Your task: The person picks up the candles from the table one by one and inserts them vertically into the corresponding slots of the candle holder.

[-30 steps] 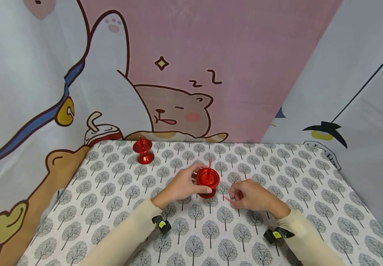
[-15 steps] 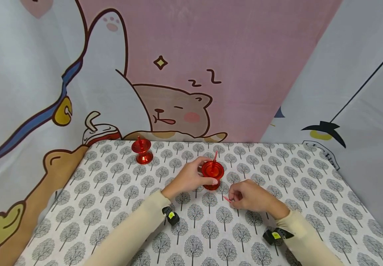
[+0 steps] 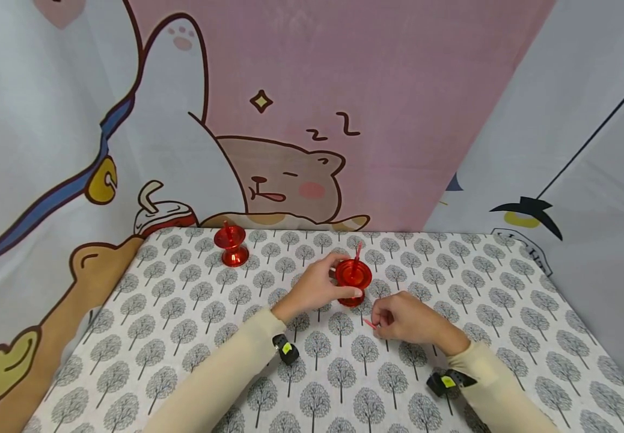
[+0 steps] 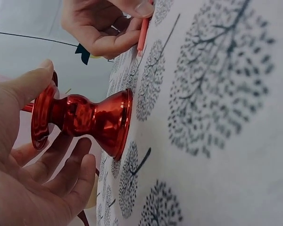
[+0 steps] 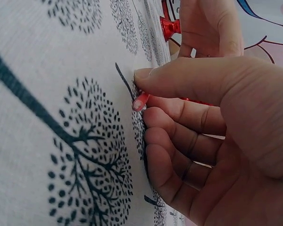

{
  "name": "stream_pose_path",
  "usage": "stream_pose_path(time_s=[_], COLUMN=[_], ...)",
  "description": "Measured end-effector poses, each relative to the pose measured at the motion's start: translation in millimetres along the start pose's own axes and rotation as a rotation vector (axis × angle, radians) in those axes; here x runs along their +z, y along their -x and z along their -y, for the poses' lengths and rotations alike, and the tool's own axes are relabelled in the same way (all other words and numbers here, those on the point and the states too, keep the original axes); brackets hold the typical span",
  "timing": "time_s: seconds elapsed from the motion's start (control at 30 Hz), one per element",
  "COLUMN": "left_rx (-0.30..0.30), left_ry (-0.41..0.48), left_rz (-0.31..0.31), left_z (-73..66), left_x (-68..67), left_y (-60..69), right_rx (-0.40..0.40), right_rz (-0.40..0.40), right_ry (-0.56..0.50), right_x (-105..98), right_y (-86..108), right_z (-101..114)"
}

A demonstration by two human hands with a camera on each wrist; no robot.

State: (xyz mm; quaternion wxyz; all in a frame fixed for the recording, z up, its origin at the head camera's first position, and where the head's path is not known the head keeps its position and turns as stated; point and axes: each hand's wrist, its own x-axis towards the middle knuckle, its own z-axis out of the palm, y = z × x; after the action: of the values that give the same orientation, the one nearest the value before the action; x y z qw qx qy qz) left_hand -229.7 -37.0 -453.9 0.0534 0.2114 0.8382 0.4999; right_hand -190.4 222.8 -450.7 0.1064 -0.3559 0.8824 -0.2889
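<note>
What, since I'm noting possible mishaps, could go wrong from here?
The left hand holds the red holder by its upper dish, so a jolt might tip it or loosen the red stick standing in it. The right hand pinches a thin pink stick close to the tablecloth; it could slip loose or perhaps snap.

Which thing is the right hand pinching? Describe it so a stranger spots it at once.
On the tree-print tablecloth, find the right hand. It pinches a thin red stick, slanted close to the cloth. Two other red sticks rise from red holders; only this one is outside a holder.
</note>
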Motion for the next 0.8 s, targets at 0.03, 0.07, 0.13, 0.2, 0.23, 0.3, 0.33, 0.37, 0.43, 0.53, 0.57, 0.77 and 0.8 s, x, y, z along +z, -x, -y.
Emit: stream_pose_path(time_s=[0.03,0.07,0.13,0.2,0.23,0.3,0.33,0.37,0.43,0.53,0.57,0.77,0.8], left_rx=[-0.005,-0.008,-0.019,-0.028,-0.035,-0.038,-0.038,-0.037,-0.039,-0.039,-0.041,-0.045,-0.048], left_ry=[0.001,0.004,0.025,0.045,0.06,0.086,0.092,0.095,0.093,0.084,0.087,0.093,0.084], left_rz=[-0.004,-0.007,-0.015,-0.031,-0.038,-0.052,-0.063,-0.076,-0.104,-0.161,-0.18,-0.308,-0.333], left_z=[0.6,1.3,2.8,3.8,4.3,5.4,5.4,6.2,8.0,11.3,12.8,22.5,24.9], left_x=[-1.1,-2.7,-7.3,-13.7,-17.5,-26.5,-31.3,-36.1,-46.7,-64.0,-70.0,-109.0,-115.4], left_y=[1.1,2.3,5.8,10.7,13.5,19.5,22.4,25.2,30.9,39.8,42.6,59.6,61.8], right_rx=[-0.001,-0.002,-0.001,0.004,0.006,0.012,0.014,0.016,0.02,0.021,0.021,0.023,0.026], right_rz=[0.001,0.001,0.001,0.002,0.003,0.003,0.003,0.003,0.003,0.004,0.004,0.002,0.001], right_ry=[-0.003,-0.004,-0.006,-0.01,-0.013,-0.019,-0.023,-0.026,-0.028,-0.028,-0.028,-0.034,-0.039], right_x=[-0.3,-0.4,-0.6,-0.4,-0.3,0.2,0.4,0.6,0.9,1.3,1.4,1.5,1.5], right_y=[-0.4,-0.7,-1.3,-1.5,-1.5,-1.5,-1.1,-0.8,-0.2,0.1,0.2,0.5,0.6], right_z=[0.6,1.0,1.7,1.9,1.9,1.6,1.2,0.7,-0.1,-1.1,-1.4,-2.2,-2.2])
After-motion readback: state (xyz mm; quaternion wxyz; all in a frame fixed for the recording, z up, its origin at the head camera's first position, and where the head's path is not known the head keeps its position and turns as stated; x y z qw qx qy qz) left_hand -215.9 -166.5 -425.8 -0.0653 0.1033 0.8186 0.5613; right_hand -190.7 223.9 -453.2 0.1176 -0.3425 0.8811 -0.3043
